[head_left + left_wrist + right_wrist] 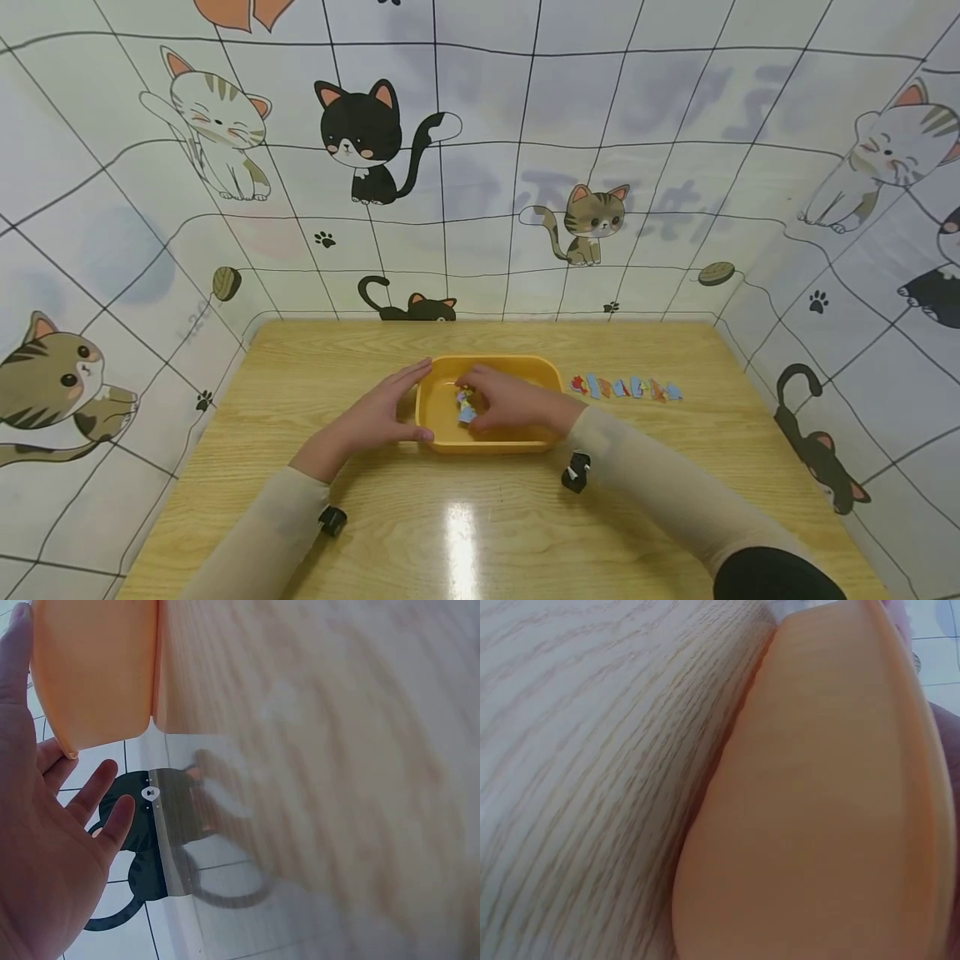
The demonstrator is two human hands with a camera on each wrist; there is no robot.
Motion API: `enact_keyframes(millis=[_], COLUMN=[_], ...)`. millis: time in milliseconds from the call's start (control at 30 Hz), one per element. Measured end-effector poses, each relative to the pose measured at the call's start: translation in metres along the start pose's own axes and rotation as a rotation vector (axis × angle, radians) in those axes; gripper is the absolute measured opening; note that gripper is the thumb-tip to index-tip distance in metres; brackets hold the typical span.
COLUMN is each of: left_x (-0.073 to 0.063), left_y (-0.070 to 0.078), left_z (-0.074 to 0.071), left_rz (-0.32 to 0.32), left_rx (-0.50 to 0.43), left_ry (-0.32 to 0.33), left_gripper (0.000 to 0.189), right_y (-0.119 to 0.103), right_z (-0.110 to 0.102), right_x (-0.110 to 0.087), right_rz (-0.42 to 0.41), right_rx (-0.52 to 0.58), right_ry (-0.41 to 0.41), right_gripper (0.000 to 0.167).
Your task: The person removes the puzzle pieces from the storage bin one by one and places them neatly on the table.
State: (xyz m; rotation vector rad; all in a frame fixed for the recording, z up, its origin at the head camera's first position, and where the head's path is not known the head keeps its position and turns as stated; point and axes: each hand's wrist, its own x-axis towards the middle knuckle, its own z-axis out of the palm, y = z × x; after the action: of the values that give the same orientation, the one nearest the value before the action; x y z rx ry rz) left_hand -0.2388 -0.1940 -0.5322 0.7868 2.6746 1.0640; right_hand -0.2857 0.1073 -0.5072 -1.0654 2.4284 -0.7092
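Note:
A yellow plastic tray (pixel 487 447) with a raised rim sits on the wooden table. My left hand (pixel 382 408) spans the tray's left end, thumb at the near corner and fingers at the far one. In the left wrist view, the other fingers of the left hand (pixel 60 825) are spread beside the tray wall (pixel 94 671). Inside the tray, my right hand (pixel 510 400) has its thumb and fingertips around small colourful pieces (pixel 466 407) with irregular outlines. Its fingers are hidden behind the tray wall (pixel 817 787) in the right wrist view.
Right of the tray, several small blue, orange and red pieces (pixel 626 387) lie in a row on the table (pixel 390 517). Cat-printed cloth (pixel 487 183) stands behind the table and along both sides. Each sleeve has a small black device near the wrist.

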Motion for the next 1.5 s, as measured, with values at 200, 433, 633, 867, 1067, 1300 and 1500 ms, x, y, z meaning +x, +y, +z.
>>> enact_keyframes(millis=[200, 433, 633, 867, 1067, 1300, 1500], left_x=[0.0, 0.0, 0.0, -0.001, 0.0, 0.001, 0.001], left_y=[0.002, 0.001, 0.0, -0.001, -0.002, -0.001, 0.0], left_z=[-0.001, -0.001, -0.001, -0.001, 0.0, 0.0, 0.0], left_rz=[-0.007, 0.001, -0.003, -0.006, 0.001, -0.006, -0.013], left_rx=[-0.004, -0.005, -0.012, -0.013, -0.008, -0.011, -0.01], left_ry=[0.0, -0.002, 0.001, 0.003, 0.004, 0.001, -0.003], left_gripper=[0.119, 0.121, 0.122, 0.122, 0.122, 0.121, 0.121], right_y=[0.003, 0.004, 0.012, 0.017, 0.02, 0.022, 0.03], right_z=[-0.007, -0.022, -0.031, -0.042, -0.051, -0.059, -0.063], right_x=[-0.012, -0.032, -0.048, -0.064, -0.08, -0.097, -0.11], right_rz=[-0.009, -0.024, -0.012, -0.024, -0.022, 0.001, 0.011], right_rx=[0.042, 0.07, 0.045, 0.038, 0.028, 0.016, 0.009], right_ry=[0.04, 0.081, 0.107, 0.137, 0.168, 0.194, 0.217], right_gripper=[0.073, 0.072, 0.073, 0.073, 0.07, 0.069, 0.069])
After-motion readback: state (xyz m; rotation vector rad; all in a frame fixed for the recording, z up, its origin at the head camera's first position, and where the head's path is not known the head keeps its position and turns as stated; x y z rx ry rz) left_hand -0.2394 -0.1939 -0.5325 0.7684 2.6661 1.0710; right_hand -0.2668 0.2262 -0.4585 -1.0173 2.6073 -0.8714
